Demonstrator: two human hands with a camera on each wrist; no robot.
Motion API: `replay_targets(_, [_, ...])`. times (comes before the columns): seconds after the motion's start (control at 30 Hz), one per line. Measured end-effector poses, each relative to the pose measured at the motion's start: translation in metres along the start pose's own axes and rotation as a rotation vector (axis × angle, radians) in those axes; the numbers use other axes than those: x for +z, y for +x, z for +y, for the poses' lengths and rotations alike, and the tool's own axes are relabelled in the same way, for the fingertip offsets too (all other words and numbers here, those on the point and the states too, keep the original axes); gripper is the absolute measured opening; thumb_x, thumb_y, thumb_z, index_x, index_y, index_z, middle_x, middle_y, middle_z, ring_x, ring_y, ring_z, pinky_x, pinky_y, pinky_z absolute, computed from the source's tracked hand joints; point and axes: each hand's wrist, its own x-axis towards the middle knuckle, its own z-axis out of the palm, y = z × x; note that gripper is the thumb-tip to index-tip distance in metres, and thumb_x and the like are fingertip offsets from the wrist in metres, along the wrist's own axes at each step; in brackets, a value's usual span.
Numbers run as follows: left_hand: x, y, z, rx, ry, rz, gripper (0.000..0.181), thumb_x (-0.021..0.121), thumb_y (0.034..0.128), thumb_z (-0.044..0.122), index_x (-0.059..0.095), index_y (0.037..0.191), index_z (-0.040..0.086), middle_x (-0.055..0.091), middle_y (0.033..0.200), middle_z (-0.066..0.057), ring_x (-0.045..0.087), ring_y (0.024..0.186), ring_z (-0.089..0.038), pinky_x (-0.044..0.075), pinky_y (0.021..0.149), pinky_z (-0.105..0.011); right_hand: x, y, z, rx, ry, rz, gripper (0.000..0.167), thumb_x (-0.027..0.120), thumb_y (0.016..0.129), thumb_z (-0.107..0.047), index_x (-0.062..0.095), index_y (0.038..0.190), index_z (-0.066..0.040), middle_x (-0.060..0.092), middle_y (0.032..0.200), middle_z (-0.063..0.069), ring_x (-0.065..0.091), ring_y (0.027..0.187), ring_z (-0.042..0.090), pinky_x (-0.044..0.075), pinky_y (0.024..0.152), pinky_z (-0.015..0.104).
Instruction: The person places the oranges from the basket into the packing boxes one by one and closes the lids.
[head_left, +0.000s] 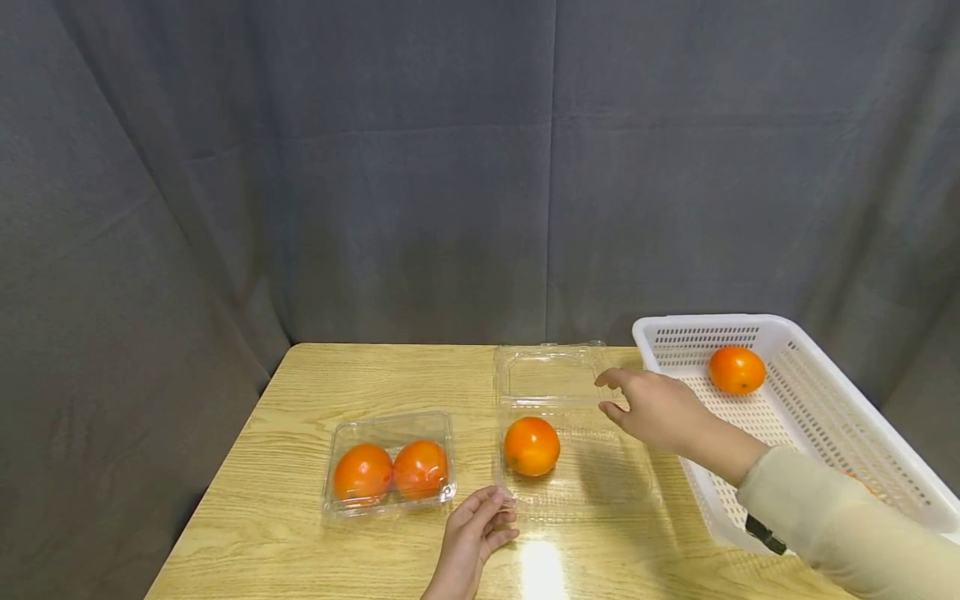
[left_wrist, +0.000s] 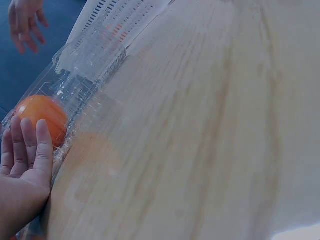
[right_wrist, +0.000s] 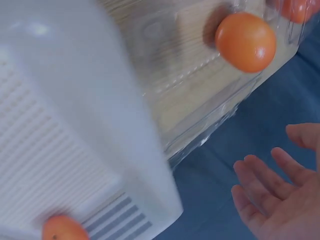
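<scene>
My left hand (head_left: 476, 533) is at the front left corner of a clear plastic clamshell box (head_left: 600, 475), whose lid lies back. In the left wrist view its fingers (left_wrist: 42, 145) are straight beside the box edge; the thumb is hidden, and contact is hard to tell. One glossy orange fruit (head_left: 532, 447) sits in the left half of that box. My right hand (head_left: 660, 408) hovers between the box's lid (head_left: 551, 375) and a white basket (head_left: 847, 375), fingers spread and holding nothing.
Left of the open box, a second clear box (head_left: 397, 425) with its lid down holds two orange fruits (head_left: 363, 473). An orange fruit (head_left: 737, 370) lies at the basket's far end; another is partly hidden by the right sleeve. A grey curtain (head_left: 412, 167) hangs behind the wooden table (head_left: 277, 500).
</scene>
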Motion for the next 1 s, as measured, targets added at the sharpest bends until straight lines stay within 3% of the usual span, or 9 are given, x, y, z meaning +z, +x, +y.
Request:
replay_targets(0.27, [-0.001,0.000,-0.001,-0.008,0.000,0.000,0.032,0.061,0.1003,0.023,0.057,0.121,-0.001,0.065,0.100,-0.002,0.062,0.088,-0.011,0.058,0.081,-0.027,-0.017,-0.020,0.031,0.028,-0.015,0.072,0.022,0.068,0.090,-0.017,0.068,0.110,-0.006,0.072,0.093,0.009,0.068,0.079,0.026,0.056,0.061,0.043])
replay_targets(0.63, [-0.002,-0.001,-0.002,0.000,0.007,-0.009,0.031,0.060,0.1006,0.024,0.057,0.120,0.000,0.065,0.101,-0.002,0.061,0.089,-0.011,0.057,0.081,-0.027,-0.021,-0.052,0.076,0.048,-0.047,0.035,0.020,0.073,0.085,-0.012,0.068,0.101,-0.001,0.070,0.086,0.008,0.067,0.070,0.026,0.056,0.060,0.047])
replay_targets(0.83, [-0.002,-0.001,-0.001,0.003,0.013,-0.014,0.029,0.061,0.1004,0.026,0.059,0.117,0.003,0.066,0.101,-0.001,0.061,0.088,-0.011,0.057,0.082,-0.026,-0.020,-0.067,0.094,0.085,-0.035,-0.046,0.017,0.074,0.085,-0.014,0.069,0.097,-0.003,0.068,0.083,0.003,0.065,0.071,0.024,0.054,0.062,0.047])
replay_targets(1.0, [-0.003,-0.001,-0.001,0.014,0.023,-0.006,0.030,0.060,0.1004,0.026,0.059,0.117,0.001,0.065,0.100,-0.002,0.061,0.088,-0.011,0.057,0.081,-0.026,-0.023,-0.076,0.109,0.126,-0.042,-0.137,0.021,0.071,0.087,-0.017,0.068,0.099,0.000,0.069,0.085,0.007,0.066,0.077,0.029,0.055,0.069,0.052])
